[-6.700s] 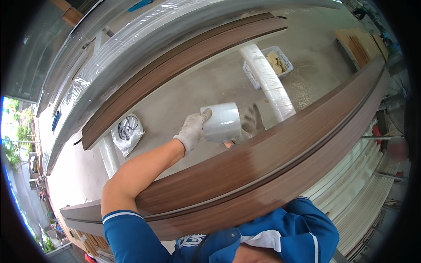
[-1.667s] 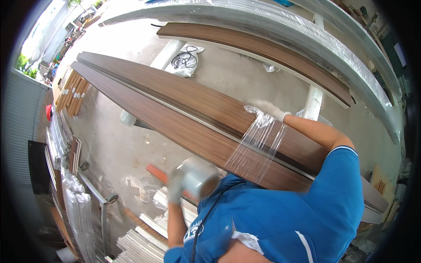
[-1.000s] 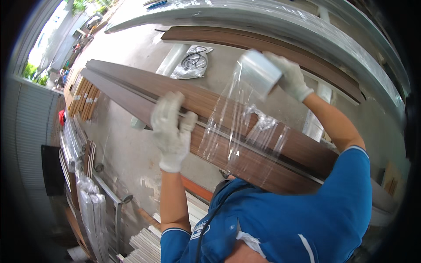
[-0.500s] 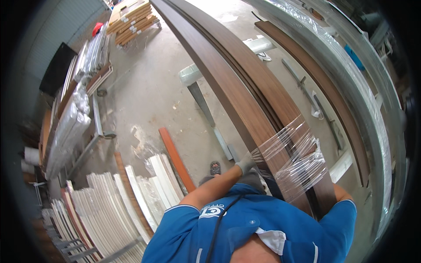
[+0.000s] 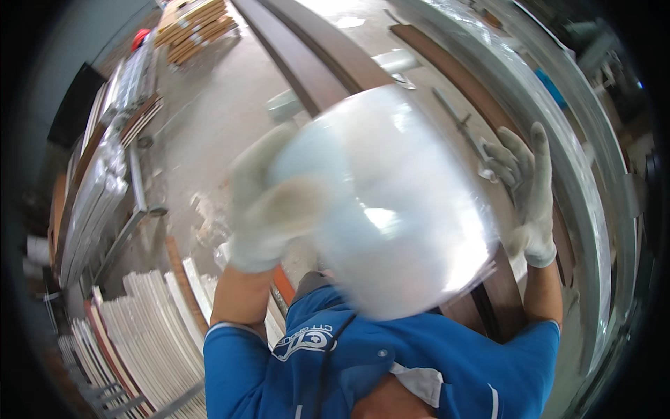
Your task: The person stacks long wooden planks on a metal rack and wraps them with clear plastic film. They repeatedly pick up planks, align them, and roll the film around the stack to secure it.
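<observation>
A large roll of clear stretch film [image 5: 412, 209] is raised in front of me, its shiny side blurred by motion. My left hand [image 5: 269, 209], in a pale glove, is closed round the roll's left end. My right hand [image 5: 527, 192], gloved too, is beyond the roll's right side with its fingers spread and nothing in them. Behind and below the roll run long brown wood-grain boards [image 5: 307, 59]; the roll hides their middle. Their near end shows by my right arm.
White strips [image 5: 150, 318] stand in a rack at lower left. Film-wrapped panels [image 5: 94, 223] lean on a trolley at left. Stacked wooden pieces [image 5: 199, 35] are far left. A brown board [image 5: 447, 70] and long wrapped profiles [image 5: 565, 146] run along the right.
The roll of stretch film has come up into view above the boards. My left hand has risen from beside the boards, holding it. My right hand, hidden before, now shows open at right.
</observation>
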A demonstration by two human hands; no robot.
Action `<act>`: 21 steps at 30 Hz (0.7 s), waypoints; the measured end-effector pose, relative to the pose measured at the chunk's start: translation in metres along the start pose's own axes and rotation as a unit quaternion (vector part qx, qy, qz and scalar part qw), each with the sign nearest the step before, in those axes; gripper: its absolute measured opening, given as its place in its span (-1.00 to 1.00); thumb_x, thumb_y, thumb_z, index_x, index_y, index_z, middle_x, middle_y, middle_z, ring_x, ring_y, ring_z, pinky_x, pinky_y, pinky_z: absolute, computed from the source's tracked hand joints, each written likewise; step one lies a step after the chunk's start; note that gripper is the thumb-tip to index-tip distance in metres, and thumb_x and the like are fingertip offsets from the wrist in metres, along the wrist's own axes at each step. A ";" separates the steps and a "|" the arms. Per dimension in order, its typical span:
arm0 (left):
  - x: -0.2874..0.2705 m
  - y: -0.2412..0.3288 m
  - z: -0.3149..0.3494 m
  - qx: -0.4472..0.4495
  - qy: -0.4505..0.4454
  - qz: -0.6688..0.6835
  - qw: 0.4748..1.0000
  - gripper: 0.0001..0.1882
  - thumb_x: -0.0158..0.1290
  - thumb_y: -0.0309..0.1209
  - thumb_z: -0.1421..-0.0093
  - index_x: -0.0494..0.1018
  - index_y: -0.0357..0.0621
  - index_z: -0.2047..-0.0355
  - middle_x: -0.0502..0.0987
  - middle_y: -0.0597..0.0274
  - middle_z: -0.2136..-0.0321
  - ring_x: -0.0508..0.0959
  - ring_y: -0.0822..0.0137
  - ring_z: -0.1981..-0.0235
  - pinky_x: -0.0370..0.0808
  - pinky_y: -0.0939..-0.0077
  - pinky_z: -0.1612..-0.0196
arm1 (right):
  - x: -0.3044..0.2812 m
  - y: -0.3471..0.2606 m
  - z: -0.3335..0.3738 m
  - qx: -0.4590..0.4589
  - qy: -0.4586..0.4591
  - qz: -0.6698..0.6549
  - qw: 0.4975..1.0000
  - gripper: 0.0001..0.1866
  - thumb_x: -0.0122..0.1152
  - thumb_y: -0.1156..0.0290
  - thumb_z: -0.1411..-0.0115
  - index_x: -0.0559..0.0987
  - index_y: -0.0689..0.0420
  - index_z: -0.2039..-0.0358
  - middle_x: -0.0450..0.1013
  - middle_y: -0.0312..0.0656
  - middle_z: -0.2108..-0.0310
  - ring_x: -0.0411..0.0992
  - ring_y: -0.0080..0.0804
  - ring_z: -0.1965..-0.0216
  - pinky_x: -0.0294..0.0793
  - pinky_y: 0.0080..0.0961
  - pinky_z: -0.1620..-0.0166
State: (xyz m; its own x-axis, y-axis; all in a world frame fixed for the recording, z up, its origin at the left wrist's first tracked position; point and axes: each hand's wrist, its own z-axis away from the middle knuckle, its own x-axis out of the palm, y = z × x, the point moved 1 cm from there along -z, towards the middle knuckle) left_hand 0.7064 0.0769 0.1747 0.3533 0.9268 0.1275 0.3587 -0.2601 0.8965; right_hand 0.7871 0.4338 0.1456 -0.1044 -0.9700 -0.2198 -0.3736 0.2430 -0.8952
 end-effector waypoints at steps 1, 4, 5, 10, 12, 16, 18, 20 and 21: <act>0.038 -0.003 -0.020 0.014 -0.076 -0.003 0.997 -0.45 0.34 -0.09 -0.14 0.52 -0.31 0.06 0.62 0.17 0.31 0.64 0.33 0.36 0.61 0.42 0.28 | -0.002 -0.006 0.007 -0.006 0.010 0.043 0.999 0.43 0.58 -0.33 0.23 0.07 0.17 -0.50 0.13 0.12 -0.44 0.21 -0.03 -0.41 0.15 -0.13 -0.44; 0.112 -0.020 -0.068 0.082 -0.271 -0.068 0.957 -0.43 0.28 -0.17 -0.23 0.45 -0.32 -0.10 0.61 0.12 0.19 0.65 0.33 0.31 0.63 0.39 0.24 | -0.035 0.011 0.007 0.013 0.098 0.100 0.990 -0.06 0.43 0.08 -0.17 0.22 0.19 -0.43 0.26 0.06 -0.37 0.29 -0.10 -0.36 0.28 -0.19 -0.39; 0.124 -0.033 -0.080 0.144 -0.273 -0.161 0.937 -0.40 0.23 -0.19 -0.29 0.42 -0.35 -0.20 0.62 0.11 0.09 0.67 0.33 0.23 0.66 0.37 0.16 | -0.055 0.016 0.003 -0.052 0.050 0.051 0.996 -0.12 0.45 0.17 -0.14 0.29 0.21 -0.40 0.35 0.02 -0.32 0.38 -0.10 -0.30 0.34 -0.24 -0.34; 0.044 -0.108 -0.055 0.104 0.117 -0.197 0.968 -0.49 -0.10 -0.06 -0.46 0.44 -0.27 -0.13 0.55 0.11 -0.02 0.56 0.28 -0.01 0.49 0.34 -0.09 | -0.090 0.100 0.007 0.058 0.181 0.436 0.879 -0.45 0.37 0.51 -0.09 0.57 0.19 -0.15 0.59 0.03 -0.04 0.58 -0.18 -0.08 0.56 -0.39 -0.12; 0.002 -0.151 -0.018 -0.154 0.278 -0.019 0.948 -0.39 -0.29 0.02 -0.52 0.37 -0.26 -0.22 0.48 0.08 -0.17 0.47 0.23 -0.19 0.37 0.31 -0.28 | -0.065 0.137 0.036 0.167 0.011 0.536 0.827 -0.50 0.37 0.47 -0.08 0.59 0.14 -0.10 0.60 0.01 0.00 0.60 -0.10 0.00 0.60 -0.33 -0.05; 0.050 -0.247 0.087 -0.414 0.219 0.085 0.879 -0.47 -0.16 -0.07 -0.48 0.41 -0.26 -0.19 0.51 0.10 -0.10 0.50 0.24 -0.11 0.43 0.33 -0.18 | 0.002 0.193 0.084 0.329 -0.365 0.523 0.696 -0.52 0.21 0.45 -0.21 0.49 0.09 -0.18 0.59 0.03 -0.01 0.59 -0.04 0.03 0.61 -0.20 -0.04; 0.081 -0.275 0.132 -0.483 0.123 0.087 0.863 -0.51 -0.10 -0.11 -0.46 0.43 -0.26 -0.17 0.52 0.11 -0.06 0.51 0.25 -0.06 0.45 0.34 -0.13 | 0.015 0.196 0.098 0.326 -0.353 0.467 0.742 -0.48 0.22 0.43 -0.23 0.45 0.09 -0.23 0.59 0.03 -0.02 0.58 -0.05 0.00 0.60 -0.19 -0.07; 0.076 -0.280 0.154 -0.513 0.030 0.053 0.856 -0.54 -0.04 -0.16 -0.44 0.45 -0.26 -0.16 0.53 0.12 -0.03 0.52 0.26 -0.02 0.48 0.35 -0.08 | 0.015 0.189 0.102 0.325 -0.315 0.412 0.790 -0.44 0.22 0.42 -0.24 0.40 0.08 -0.27 0.59 0.04 -0.02 0.57 -0.05 -0.02 0.58 -0.19 -0.11; 0.057 -0.270 0.155 -0.510 -0.011 0.018 0.860 -0.55 0.00 -0.18 -0.43 0.45 -0.26 -0.15 0.54 0.13 -0.01 0.53 0.26 0.00 0.50 0.36 -0.06 | 0.009 0.183 0.098 0.323 -0.290 0.381 0.817 -0.42 0.22 0.41 -0.25 0.38 0.08 -0.30 0.59 0.04 -0.02 0.57 -0.05 -0.04 0.58 -0.19 -0.12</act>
State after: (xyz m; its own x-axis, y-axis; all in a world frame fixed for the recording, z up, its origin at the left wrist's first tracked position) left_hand 0.7640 0.1580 -0.1256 0.3682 0.9151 0.1643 -0.5935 0.0953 0.7992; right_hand 0.8084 0.4680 -0.0581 0.4434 -0.4281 -0.7875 0.1794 0.9032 -0.3899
